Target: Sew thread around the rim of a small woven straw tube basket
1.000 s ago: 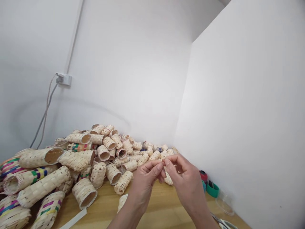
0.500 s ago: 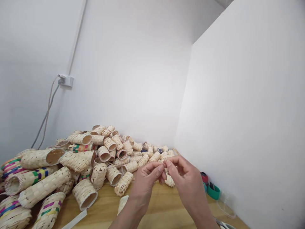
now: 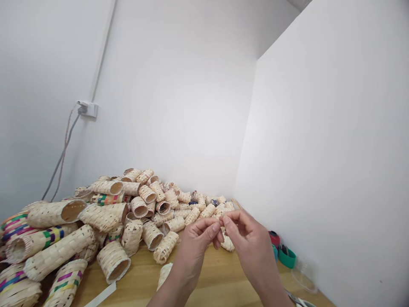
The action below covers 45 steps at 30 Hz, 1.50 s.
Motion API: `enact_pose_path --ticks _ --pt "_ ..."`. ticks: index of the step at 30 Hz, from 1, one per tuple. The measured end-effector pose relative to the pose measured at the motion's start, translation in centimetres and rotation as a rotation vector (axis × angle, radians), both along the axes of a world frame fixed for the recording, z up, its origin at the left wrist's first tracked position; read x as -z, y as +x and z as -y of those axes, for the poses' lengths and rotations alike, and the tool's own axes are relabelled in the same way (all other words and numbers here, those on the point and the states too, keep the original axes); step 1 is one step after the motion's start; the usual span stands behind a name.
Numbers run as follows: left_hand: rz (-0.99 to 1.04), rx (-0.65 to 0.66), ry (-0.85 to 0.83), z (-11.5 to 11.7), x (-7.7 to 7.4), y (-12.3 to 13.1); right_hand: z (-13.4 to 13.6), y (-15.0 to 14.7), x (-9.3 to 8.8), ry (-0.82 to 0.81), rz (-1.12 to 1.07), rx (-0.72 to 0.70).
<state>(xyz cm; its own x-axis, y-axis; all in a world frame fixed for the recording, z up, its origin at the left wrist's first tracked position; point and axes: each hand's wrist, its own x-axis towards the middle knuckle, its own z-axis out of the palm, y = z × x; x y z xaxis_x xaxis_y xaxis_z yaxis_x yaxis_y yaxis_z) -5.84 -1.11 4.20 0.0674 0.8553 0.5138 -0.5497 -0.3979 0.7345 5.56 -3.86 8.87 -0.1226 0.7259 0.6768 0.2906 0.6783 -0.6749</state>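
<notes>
Both hands are held close together above the wooden table [image 3: 220, 283], thumb and forefinger pinched on each. My left hand [image 3: 198, 245] is closed, its fingertips meeting those of my right hand [image 3: 247, 241], which is closed too. Whatever sits between the fingertips is too small to make out. Behind the hands lies a small woven basket [image 3: 227, 242], partly covered by the fingers. Another woven basket [image 3: 164, 273] stands left of my left wrist, half hidden by the forearm.
A big heap of woven tube baskets [image 3: 139, 207] fills the left and back, some with coloured bands. On the right are a green container [image 3: 286, 257], a red spool [image 3: 274, 238], a clear plastic cup [image 3: 303, 275] and scissors [image 3: 298, 300]. White walls close in behind.
Almost nothing differs. Both hands keep their pinch at the same spot, and the view has shifted very slightly.
</notes>
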Motion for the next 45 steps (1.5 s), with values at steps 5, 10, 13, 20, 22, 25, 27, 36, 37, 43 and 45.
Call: enact_pose_path --ticks 5,10,13,20,22,25,27,36,37,43,45 --pt "-0.002 0.004 0.001 0.0 0.1 0.0 0.0 0.0 0.0 0.006 0.001 0.006" --pt "-0.001 0.001 0.010 -0.2 0.2 0.0 -0.3 0.1 0.1 -0.004 0.011 -0.004" --pt "-0.004 0.003 0.018 -0.3 0.2 0.0 -0.4 0.1 0.2 0.009 0.015 0.007" --pt "-0.019 -0.003 0.021 -0.4 0.2 0.1 -0.5 0.3 0.4 0.006 0.005 0.021" --pt "-0.017 0.000 0.022 -0.4 0.2 0.1 -0.5 0.4 0.5 0.003 0.002 0.015" --pt "-0.018 0.000 0.020 -0.4 0.2 0.2 -0.8 0.6 0.6 0.010 0.007 0.033" --pt "-0.021 -0.012 0.020 -0.4 0.3 0.3 -1.0 0.7 0.8 0.007 0.004 0.029" --pt "-0.206 -0.164 0.056 0.0 0.3 0.3 -1.3 1.1 1.7 -0.063 -0.021 -0.035" --pt "-0.237 -0.230 0.074 0.0 0.3 0.2 -1.3 1.3 1.9 -0.055 0.003 -0.010" --pt "-0.216 -0.291 0.143 -0.2 0.1 -0.8 -1.4 1.7 3.5 -0.072 0.108 0.000" --pt "-0.209 -0.216 0.166 -0.2 0.0 -0.9 -1.5 1.8 3.9 -0.086 0.108 -0.023"
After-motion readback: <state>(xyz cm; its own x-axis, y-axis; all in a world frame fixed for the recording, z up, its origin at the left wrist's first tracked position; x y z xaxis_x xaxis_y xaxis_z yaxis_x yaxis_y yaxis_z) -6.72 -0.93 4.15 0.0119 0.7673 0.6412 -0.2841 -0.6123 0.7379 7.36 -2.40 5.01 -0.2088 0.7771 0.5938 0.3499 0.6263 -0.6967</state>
